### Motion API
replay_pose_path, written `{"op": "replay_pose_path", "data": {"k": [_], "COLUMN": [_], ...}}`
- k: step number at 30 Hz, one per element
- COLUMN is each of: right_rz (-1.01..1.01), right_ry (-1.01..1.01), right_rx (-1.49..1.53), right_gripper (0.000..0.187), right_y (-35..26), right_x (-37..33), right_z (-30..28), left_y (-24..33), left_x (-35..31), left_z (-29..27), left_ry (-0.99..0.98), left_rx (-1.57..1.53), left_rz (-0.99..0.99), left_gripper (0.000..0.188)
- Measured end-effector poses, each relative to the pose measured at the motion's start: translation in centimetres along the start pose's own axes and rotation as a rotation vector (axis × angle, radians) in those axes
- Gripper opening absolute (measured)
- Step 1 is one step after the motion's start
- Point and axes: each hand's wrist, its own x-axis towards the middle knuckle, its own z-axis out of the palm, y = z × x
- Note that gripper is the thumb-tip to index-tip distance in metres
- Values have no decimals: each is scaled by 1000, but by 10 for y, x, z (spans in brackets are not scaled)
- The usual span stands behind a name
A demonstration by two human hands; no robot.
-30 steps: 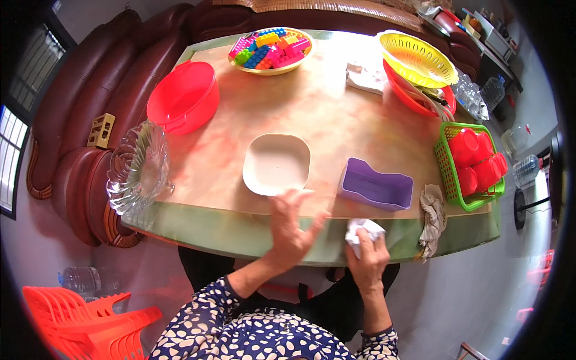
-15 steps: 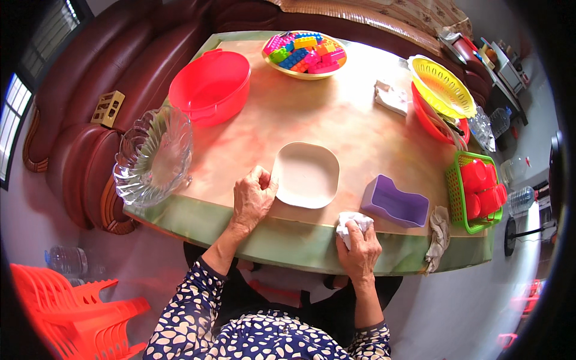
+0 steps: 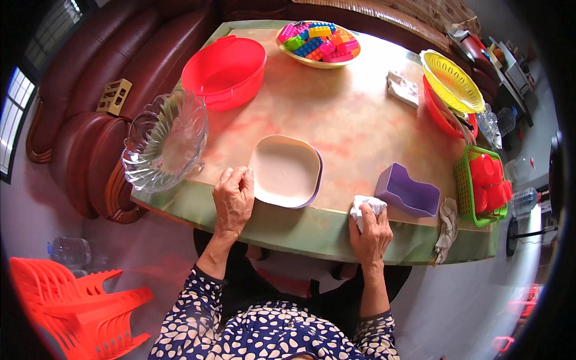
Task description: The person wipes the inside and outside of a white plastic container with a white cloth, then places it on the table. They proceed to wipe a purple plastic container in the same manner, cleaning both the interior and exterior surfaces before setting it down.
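Observation:
My left hand (image 3: 234, 195) is closed at the left edge of a shallow square dish (image 3: 285, 170) with rounded corners, pinching its rim. The dish is cream inside, and a strip of its purple outer side shows along the right, so it looks tilted. It is at the table's near edge. In my right hand (image 3: 372, 236) is a crumpled white cloth (image 3: 367, 211), squeezed under the fingers at the table edge. Just beyond that hand stands a purple open box (image 3: 408, 195) with a dipped side. The cloth's underside is hidden.
A clear glass bowl (image 3: 165, 144) and a red tub (image 3: 225, 72) stand at left. Toy bricks fill a yellow bowl (image 3: 318, 51) at the back. Yellow and red baskets (image 3: 450, 81), a green basket of red cups (image 3: 485, 186) and a rag (image 3: 447, 231) are at right.
My left hand and the dish have shifted left across the table, and the dish's purple side has come into sight. My right hand keeps the cloth beside the purple box. The view has shifted slightly.

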Motion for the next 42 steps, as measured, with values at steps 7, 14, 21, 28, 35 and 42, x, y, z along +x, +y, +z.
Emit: {"op": "replay_pose_path", "data": {"k": [7, 14, 21, 28, 35, 42], "right_rz": [-2, -204, 506, 88, -9, -19], "right_ry": [-28, -9, 208, 167, -373, -304], "right_rx": [43, -75, 734, 252, 44, 92], "right_gripper": [58, 43, 28, 31, 36, 15], "right_y": [-10, 0, -3, -34, -58, -56], "right_x": [5, -20, -64, -81, -85, -85], "right_z": [-9, -10, -53, -62, -84, -71], "left_y": [0, 36, 73, 89, 79, 80], "left_x": [6, -31, -121, -150, -159, -168], "left_z": [-7, -19, -16, 0, 21, 22], "left_ry": [161, -18, -335, -545, -471, -479], "left_rx": [-46, -419, -705, -779, -1145, -1145], "left_rz": [111, -179, -329, -501, -667, -745], "left_gripper": [10, 13, 33, 25, 43, 46]}}
